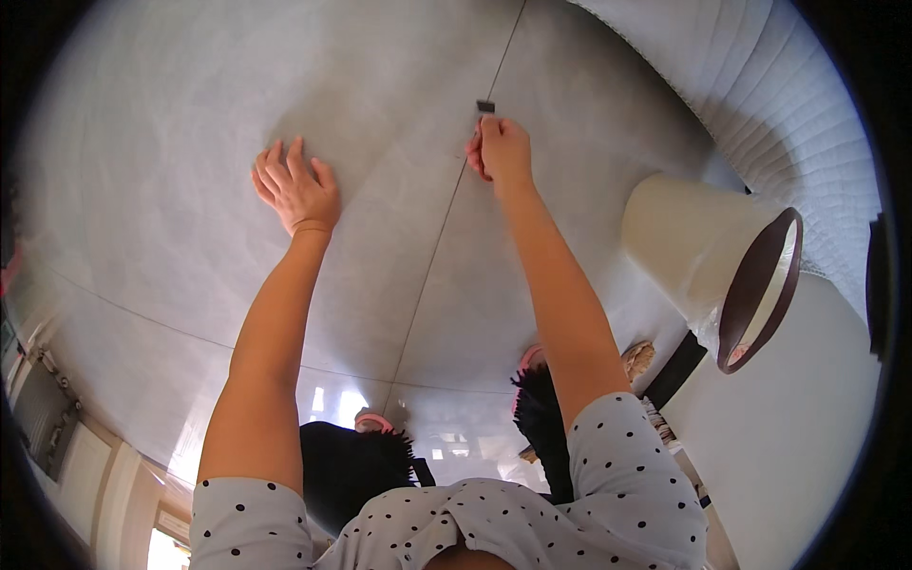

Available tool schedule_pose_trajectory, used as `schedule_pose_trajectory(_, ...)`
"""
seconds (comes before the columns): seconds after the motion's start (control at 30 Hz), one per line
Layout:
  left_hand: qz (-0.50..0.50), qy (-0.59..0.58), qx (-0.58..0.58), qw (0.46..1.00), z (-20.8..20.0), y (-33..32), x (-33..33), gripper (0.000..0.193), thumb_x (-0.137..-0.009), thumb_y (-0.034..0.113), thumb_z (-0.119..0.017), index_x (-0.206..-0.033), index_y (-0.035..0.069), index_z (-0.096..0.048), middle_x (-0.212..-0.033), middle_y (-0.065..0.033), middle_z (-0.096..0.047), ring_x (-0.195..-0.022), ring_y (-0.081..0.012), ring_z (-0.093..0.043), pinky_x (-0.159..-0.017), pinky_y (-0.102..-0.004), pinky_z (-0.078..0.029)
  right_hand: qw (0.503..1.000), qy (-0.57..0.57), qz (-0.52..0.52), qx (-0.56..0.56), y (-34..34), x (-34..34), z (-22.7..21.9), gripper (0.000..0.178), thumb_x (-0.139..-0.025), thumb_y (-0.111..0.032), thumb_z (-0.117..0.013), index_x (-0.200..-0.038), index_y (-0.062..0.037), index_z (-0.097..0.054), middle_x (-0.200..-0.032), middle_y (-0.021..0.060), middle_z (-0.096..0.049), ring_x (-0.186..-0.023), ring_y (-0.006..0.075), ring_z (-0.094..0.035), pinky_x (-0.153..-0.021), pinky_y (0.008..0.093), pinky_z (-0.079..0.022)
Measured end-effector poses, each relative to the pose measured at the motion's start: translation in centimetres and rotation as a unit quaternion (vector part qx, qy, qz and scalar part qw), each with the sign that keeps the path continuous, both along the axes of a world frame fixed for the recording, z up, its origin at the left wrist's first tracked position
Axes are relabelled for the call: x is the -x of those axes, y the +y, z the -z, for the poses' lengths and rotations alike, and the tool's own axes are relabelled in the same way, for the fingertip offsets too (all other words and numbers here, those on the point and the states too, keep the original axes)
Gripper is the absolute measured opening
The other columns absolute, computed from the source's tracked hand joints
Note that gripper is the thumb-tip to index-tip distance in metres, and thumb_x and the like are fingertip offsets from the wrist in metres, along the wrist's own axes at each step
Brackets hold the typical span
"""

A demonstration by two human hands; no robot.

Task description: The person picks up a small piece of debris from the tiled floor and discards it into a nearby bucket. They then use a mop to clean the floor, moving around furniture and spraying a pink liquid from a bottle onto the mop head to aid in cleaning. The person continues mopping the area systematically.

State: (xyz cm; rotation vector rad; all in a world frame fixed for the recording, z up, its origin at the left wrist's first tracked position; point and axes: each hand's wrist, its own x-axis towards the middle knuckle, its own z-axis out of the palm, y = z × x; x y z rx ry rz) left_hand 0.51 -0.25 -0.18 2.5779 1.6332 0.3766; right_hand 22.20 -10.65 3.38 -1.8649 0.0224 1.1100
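Observation:
My left hand [302, 198] is over the grey tiled floor [380, 256], fingers spread and slightly bent, holding nothing. I cannot tell whether its fingertips touch the tile. To its right, my right hand [502, 150] is closed in a fist beside a dark seam between tiles. Just beyond its knuckles shows a small dark, flat, rectangular piece [485, 106] on or over that seam. It may be the end of something gripped in the fist; the fingers hide the rest.
A cream wastebasket [665, 228] with a brown rim and a clear liner leans to the right. White quilted fabric [760, 85] hangs at the upper right, beside a white panel [788, 418]. My feet in pink footwear [372, 421] are below, and pale furniture [95, 465] stands at the lower left.

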Motion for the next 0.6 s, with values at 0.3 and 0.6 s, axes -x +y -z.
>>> schedule_pose_trajectory(0.3, 0.002, 0.010, -0.005, 1.000, 0.4, -0.1, 0.4, 0.037, -0.080, 0.020, -0.045, -0.116, 0.010, -0.043, -0.121, -0.0085, -0.032, -0.120, -0.0278, -0.024, -0.102, -0.0471, -0.016, 1.000, 0.018, 0.013, -0.001, -2.6, 2.6, -0.6, 0.023, -0.086, -0.022, -0.042, -0.074, -0.0038, -0.050, -0.054, 0.0051, -0.052, -0.037, 0.0100, -0.043, -0.031, 0.0246, -0.028)
schedule_pose_trajectory(0.6, 0.012, 0.008, -0.015, 1.000, 0.9, 0.0, 0.4, 0.037, -0.081, 0.021, -0.045, -0.116, 0.009, -0.043, -0.121, -0.0089, -0.031, -0.119, -0.0275, -0.024, -0.102, -0.0473, -0.014, 0.996, -0.004, -0.084, 0.014, -1.8, 3.8, -2.5, 0.026, -0.085, -0.020, -0.043, -0.068, -0.0015, -0.049, -0.051, 0.0058, -0.051, -0.039, 0.0114, -0.045, -0.036, 0.0265, -0.034)
